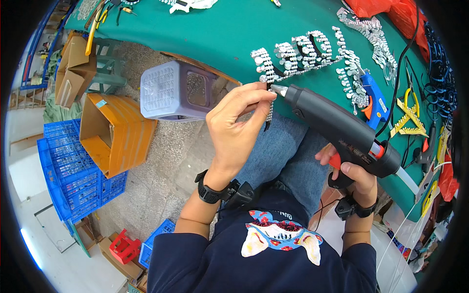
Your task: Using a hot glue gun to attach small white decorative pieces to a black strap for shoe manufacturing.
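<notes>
Two bare hands work by the near edge of a green-covered table (195, 30): the left hand (237, 119) pinches the end of a sparkling rhinestone trim (266, 68) between thumb and fingers, a short piece hanging below, while the right hand (362, 179) is wrapped around the handle of a black glue gun (337, 119). Its nozzle points at the trim beside the left fingertips — whether touching, I cannot tell — and the trim's remainder lies on the table, left of a blue glue gun (376, 100).
</notes>
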`<state>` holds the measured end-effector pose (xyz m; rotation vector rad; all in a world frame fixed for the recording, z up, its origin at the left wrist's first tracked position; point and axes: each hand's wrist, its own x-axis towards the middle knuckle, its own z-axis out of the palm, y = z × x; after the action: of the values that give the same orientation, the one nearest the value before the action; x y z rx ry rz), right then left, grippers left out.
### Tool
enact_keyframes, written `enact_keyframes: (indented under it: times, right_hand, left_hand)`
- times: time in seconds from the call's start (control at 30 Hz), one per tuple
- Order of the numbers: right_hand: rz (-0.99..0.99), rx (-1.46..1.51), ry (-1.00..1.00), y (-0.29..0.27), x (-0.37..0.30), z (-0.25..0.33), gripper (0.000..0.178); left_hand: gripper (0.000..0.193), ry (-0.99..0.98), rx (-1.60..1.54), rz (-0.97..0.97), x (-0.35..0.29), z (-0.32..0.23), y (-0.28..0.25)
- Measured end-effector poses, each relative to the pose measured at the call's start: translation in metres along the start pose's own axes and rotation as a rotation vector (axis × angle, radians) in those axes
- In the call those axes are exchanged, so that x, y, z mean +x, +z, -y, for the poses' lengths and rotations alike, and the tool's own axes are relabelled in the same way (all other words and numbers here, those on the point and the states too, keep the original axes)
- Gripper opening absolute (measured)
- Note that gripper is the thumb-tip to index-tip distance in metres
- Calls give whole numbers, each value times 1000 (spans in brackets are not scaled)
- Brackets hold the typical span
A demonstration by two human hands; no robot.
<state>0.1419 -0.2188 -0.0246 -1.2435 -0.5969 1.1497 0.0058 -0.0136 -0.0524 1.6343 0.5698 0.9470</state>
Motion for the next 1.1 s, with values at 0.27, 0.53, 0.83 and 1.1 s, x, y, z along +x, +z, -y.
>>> enact_keyframes:
  times: [0.27, 0.53, 0.83, 1.1]
  right_hand:
    - [-219, -96, 48, 16, -1, 12, 43]
    - [-238, -100, 21, 19, -2, 12, 42]
    - [-112, -7, 14, 13, -7, 11, 44]
    - [-134, -30, 35, 15, -9, 13, 43]
  left_hand:
    - [15, 43, 70, 8, 0, -2, 1]
    - [17, 83, 110, 11, 0, -2, 0]
    - [13, 51, 35, -7, -1, -2, 1]
    - [12, -7, -63, -25, -2, -2, 3]
